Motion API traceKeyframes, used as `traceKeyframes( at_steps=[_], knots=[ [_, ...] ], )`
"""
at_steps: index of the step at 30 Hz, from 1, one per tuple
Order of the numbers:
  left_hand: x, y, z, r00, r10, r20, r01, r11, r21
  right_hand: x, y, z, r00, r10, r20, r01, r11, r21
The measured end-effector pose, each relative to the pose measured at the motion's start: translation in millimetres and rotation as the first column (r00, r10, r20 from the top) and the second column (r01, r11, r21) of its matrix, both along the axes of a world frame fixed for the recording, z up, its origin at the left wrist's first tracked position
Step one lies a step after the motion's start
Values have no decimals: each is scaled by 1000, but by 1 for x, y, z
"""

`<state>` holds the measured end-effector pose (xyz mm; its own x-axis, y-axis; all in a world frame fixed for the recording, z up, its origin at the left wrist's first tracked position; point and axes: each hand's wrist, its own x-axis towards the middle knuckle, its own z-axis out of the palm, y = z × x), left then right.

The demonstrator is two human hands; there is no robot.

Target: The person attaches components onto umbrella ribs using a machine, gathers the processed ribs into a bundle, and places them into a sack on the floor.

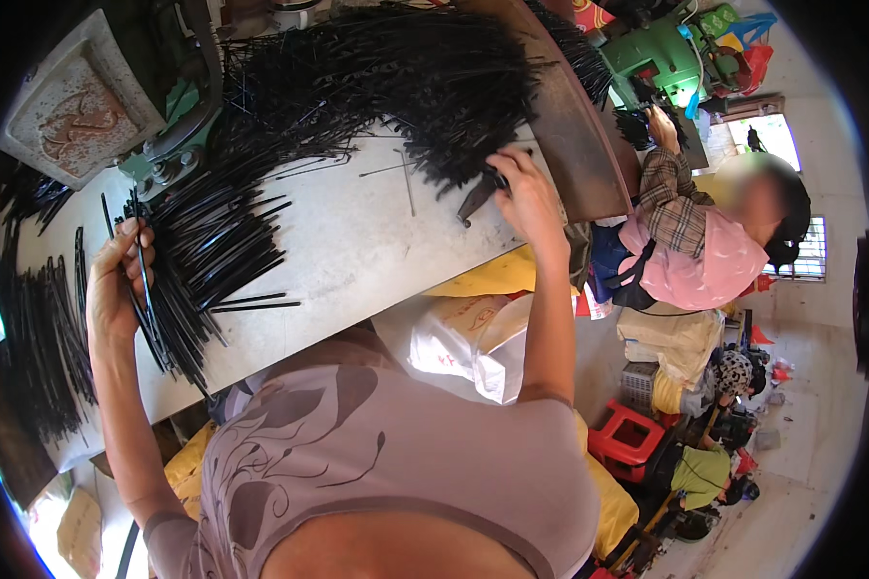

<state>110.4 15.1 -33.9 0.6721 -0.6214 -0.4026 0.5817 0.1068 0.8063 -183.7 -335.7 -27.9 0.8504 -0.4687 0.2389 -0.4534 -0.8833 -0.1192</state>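
Black plastic strips (212, 251) lie fanned out in a thick bundle on the pale worktop (357, 241), toward its left side, their near ends splaying toward the person. The left hand (116, 280) is at the left edge of this bundle, its fingers closed around a few of the strips, which stand up between thumb and fingers and run down past the palm. A much larger heap of black strips (406, 77) covers the far part of the worktop, tangled and bristling. The right hand (526, 198) reaches to the near right edge of that heap, fingers curled shut on a small dark tool (483, 188) whose flat end points down toward the worktop. A few single strips (261, 304) lie loose just right of the fanned bundle, and a thin metal pin (407, 183) rests on bare worktop between the two hands. More black strips (39, 328) hang in a dark mass off the far left edge. A grey metal machine plate (77, 106) stands at the far left corner. To the right, beyond a brown board (574, 135), another person in a pink top (705, 261) sits with a hand up at a green machine (661, 58). White bags (463, 338) lie under the near edge of the worktop.
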Motion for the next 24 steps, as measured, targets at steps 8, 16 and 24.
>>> traceKeyframes(
  at_steps=[8,16,24],
  knots=[
    [-12,-3,7,997,-26,66,25,1000,17,40,-6,8,986,39,-163,-46,998,-38],
    [-13,-1,15,989,-21,145,2,992,128,54,16,41,999,39,-31,-36,994,101],
    [-19,-3,19,966,-52,255,15,989,145,103,42,11,967,255,-2,-243,920,-307]
  ],
)
